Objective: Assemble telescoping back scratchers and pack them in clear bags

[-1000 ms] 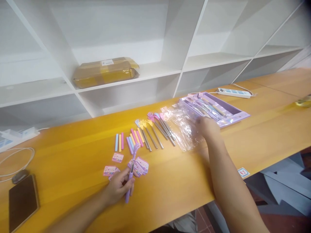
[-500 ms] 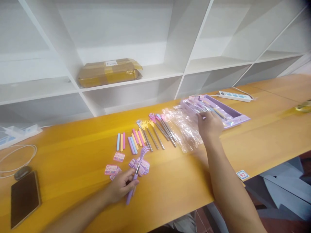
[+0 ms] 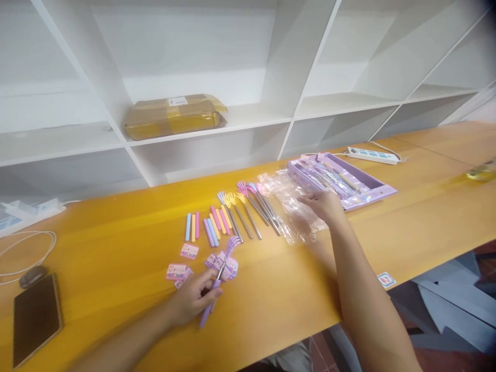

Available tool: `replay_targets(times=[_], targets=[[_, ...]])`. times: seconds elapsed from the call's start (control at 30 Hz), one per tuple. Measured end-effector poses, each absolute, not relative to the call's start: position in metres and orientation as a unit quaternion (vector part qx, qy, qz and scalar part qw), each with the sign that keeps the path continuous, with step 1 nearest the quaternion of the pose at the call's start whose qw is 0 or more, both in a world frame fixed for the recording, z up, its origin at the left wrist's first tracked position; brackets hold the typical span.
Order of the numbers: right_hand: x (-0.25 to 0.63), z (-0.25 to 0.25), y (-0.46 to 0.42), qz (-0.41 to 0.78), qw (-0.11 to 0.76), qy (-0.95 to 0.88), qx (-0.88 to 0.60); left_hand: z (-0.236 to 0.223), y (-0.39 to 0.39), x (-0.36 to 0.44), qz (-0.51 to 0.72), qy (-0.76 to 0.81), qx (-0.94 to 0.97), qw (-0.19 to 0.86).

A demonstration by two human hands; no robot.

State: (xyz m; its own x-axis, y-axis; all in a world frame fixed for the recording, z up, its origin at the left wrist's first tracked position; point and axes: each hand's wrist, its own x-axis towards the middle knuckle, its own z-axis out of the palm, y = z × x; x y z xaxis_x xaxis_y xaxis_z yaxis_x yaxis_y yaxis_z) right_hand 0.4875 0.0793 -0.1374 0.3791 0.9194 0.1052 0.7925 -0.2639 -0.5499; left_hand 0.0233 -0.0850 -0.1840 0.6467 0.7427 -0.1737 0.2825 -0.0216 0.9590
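Note:
My left hand (image 3: 197, 297) is closed around a purple back scratcher (image 3: 217, 279) with a claw-shaped head and a short metal shaft, its head tilted up and away. Small printed cards (image 3: 222, 263) lie under and beside it. Over the clear plastic bags (image 3: 292, 206) is my right hand (image 3: 325, 206), its fingers stretched to the left and apart; no object shows in them. Several back scratchers with bare metal rods (image 3: 248, 219) lie left of the bags, their claws blue, yellow and pink. Coloured handle tubes (image 3: 211, 232) lie in groups beside them.
A purple box (image 3: 375, 191) holding bagged back scratchers stands behind my right hand. More cards (image 3: 189, 251) lie at the left, with a phone (image 3: 36, 320) and a mouse (image 3: 33, 277). Power strips (image 3: 374, 155) sit at both sides. A taped parcel (image 3: 174, 116) rests on the shelf.
My right hand has moved left and down from the purple box to the plastic bags, and its fingers have stretched out. The left hand stays on the back scratcher.

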Motion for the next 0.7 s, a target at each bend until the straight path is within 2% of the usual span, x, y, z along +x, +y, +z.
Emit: replay_targets(times=[0.23,0.43,0.57,0.7], targets=[[0.497,-0.138,0.077,0.230,0.309,-0.542,-0.747,-0.181,-0.084,0.024,0.187,0.374,0.691,0.589],[0.495,-0.138,0.073,0.263,0.316,-0.531,-0.741,-0.180,-0.083,0.024,0.182,0.369,0.692,0.593],[0.494,-0.135,0.074,0.218,0.319,-0.517,-0.763,-0.180,-0.084,0.024,0.181,0.365,0.689,0.599],[0.484,-0.126,0.075,0.088,0.371,-0.485,-0.787,-0.185,-0.084,0.025,0.207,0.365,0.683,0.598]])
